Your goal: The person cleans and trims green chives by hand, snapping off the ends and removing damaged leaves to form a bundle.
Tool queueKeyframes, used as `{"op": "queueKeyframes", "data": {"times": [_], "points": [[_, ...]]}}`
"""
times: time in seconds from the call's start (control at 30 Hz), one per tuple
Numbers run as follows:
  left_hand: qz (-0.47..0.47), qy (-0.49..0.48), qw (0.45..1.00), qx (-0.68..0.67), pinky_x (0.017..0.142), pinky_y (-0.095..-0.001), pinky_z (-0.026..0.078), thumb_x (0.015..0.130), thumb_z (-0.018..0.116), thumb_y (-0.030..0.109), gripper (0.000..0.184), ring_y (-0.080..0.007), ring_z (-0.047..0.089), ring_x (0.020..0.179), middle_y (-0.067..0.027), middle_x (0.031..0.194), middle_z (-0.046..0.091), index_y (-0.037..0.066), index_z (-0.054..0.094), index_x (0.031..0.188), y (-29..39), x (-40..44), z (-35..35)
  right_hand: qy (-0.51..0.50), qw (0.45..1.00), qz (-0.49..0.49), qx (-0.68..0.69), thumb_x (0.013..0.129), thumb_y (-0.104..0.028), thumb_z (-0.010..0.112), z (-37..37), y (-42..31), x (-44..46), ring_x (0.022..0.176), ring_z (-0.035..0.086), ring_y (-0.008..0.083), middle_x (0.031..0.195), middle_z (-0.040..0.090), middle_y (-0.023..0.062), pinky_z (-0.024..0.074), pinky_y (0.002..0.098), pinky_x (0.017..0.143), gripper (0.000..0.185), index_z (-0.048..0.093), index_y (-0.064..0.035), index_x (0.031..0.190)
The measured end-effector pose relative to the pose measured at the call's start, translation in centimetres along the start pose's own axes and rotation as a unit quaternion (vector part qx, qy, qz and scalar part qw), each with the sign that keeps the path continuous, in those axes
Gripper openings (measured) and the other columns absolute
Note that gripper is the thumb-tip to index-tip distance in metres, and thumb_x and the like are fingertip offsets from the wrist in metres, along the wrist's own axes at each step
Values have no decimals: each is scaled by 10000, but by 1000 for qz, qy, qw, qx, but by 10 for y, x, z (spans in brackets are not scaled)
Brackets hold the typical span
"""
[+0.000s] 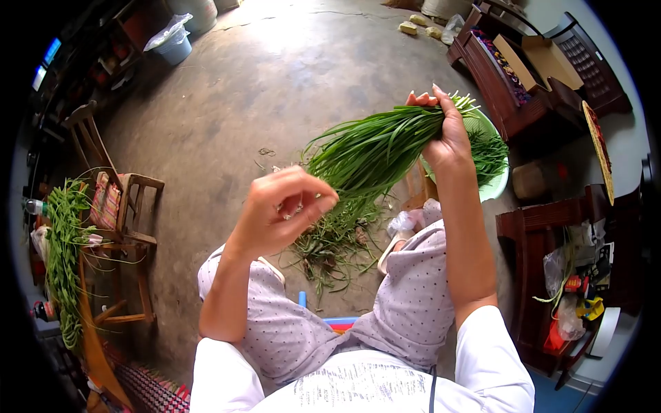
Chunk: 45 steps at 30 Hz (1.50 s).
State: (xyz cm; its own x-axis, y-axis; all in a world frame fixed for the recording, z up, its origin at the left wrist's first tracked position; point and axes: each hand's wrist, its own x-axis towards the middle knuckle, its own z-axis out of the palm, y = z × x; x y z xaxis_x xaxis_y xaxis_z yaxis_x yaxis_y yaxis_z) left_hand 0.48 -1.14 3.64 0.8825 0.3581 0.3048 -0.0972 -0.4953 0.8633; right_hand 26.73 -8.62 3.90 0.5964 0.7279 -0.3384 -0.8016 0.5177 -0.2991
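Note:
My right hand [447, 134] is wrapped round the pale stem ends of a thick bunch of garlic chives [382, 144], held up in front of me. The long green leaves fan out to the left and droop. Just below the leaf tips, my left hand [282, 210] is curled with thumb and forefinger pinched together. Whether a thin leaf is caught in that pinch is too small to tell. Behind my right wrist a light green basin [497, 180] holds more chives [485, 155]. Loose trimmed leaves [334, 251] lie heaped on the floor between my feet.
A wooden chair [127, 182] stands at left, beside a surface piled with leafy green stalks [65, 255]. A blue bin [173, 47] is at the far left. Dark wooden furniture [509, 103] lines the right, with an open cardboard box [551, 62] and bagged items [571, 320].

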Motion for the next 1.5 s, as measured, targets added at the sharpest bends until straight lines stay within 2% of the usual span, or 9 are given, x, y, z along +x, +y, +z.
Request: {"op": "queueKeyframes", "data": {"times": [0.07,0.2,0.27,0.33,0.37,0.47,0.67,1.0,1.5], "points": [[18,149,985,85,421,-188,290,803,643,20,85,-13,386,480,4,704,585,44,679,876,1,2,5,2,1000,-8,6,811,-68,632,3,0,-1,640,563,189,621,542,81,523,403,818,245,489,-33,614],[30,200,972,116,424,-198,315,808,626,5,102,-27,405,478,-24,700,591,40,671,893,-7,2,21,-15,1000,10,1,816,-48,630,2,2,-4,662,577,168,648,558,74,524,353,830,240,485,-47,624],[28,181,976,121,431,-216,344,803,624,7,121,-66,439,469,-50,704,604,46,663,911,-7,0,24,-24,1000,15,-3,819,-51,627,0,1,0,671,578,166,650,558,68,526,342,824,242,483,-52,625],[33,180,968,175,520,-309,475,795,610,38,97,-227,606,593,-89,775,636,50,636,887,-7,-2,30,-9,1000,19,18,807,-60,635,1,2,1,648,568,186,634,553,80,524,375,813,258,472,-49,608],[20,186,966,180,555,-332,480,781,612,38,98,-249,608,639,-87,778,635,49,626,877,-4,-1,32,-19,999,20,21,810,-61,633,1,2,0,652,569,182,627,546,70,526,367,808,264,462,-58,609],[57,249,943,214,503,-300,437,759,649,35,127,-197,563,551,-78,714,622,51,652,885,-15,0,37,-47,998,34,35,811,-62,633,5,4,-5,648,567,179,621,539,61,528,358,802,265,462,-60,609],[26,282,932,228,518,-313,443,756,656,69,78,-220,576,581,-72,725,610,49,665,832,-10,0,34,-25,999,2,27,821,-51,622,7,5,-3,610,549,143,604,529,40,534,342,787,290,458,-75,583],[1,296,940,170,457,-285,404,772,653,88,109,-166,509,474,-69,721,609,48,683,869,-7,3,40,-38,998,25,40,822,-65,628,8,9,-5,599,555,147,588,537,43,540,339,766,300,469,-77,568],[-11,360,923,134,438,-248,365,735,701,81,75,-114,485,475,-50,675,631,26,650,728,-16,19,40,-43,998,26,33,824,-71,625,7,11,-5,605,564,153,592,549,48,543,343,765,285,488,-73,574]]}}
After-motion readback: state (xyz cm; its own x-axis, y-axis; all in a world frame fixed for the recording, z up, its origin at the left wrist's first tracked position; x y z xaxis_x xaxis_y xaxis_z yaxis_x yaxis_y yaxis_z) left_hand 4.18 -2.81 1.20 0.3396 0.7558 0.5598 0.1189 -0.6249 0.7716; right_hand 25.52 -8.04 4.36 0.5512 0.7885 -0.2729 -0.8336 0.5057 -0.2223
